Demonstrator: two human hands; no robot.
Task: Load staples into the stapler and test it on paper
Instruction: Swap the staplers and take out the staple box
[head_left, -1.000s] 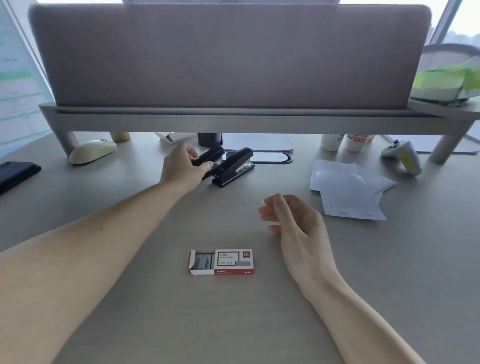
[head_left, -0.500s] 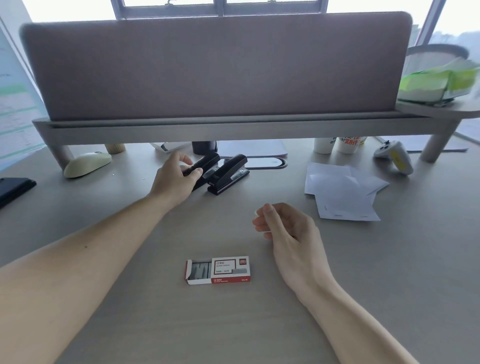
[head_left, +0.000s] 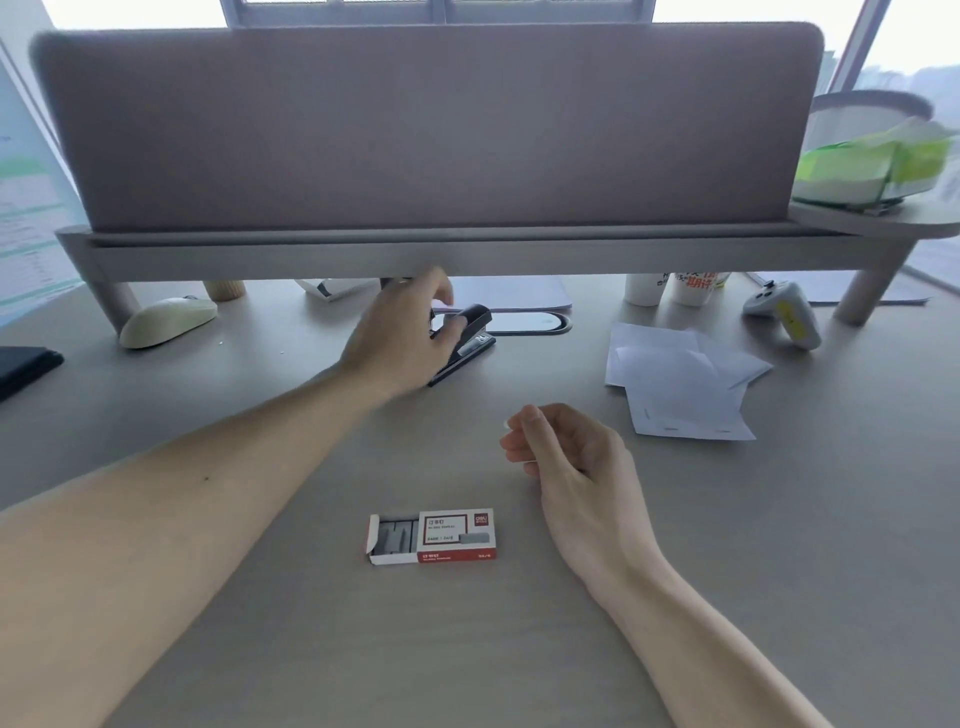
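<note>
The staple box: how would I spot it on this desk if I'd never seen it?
Start at the long grey desk shelf and come straight toward the viewer, past the black stapler. The staple box lies alone on the desk, between the two forearms. It is small, red and white, its left end open on grey staples.

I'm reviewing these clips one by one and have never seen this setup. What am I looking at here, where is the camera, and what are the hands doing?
There is no machine: a person wears a wide-angle camera on the head, looking down at their own bare arms over a grey desk. The left hand reaches to a black stapler near the back of the desk and covers part of it; the picture is blurred there, so the grip is unclear. The right hand hovers loosely curled and seems to hold nothing. Nearer the person lies an open staple box with grey staples showing. Loose sheets of paper lie to the right.
</note>
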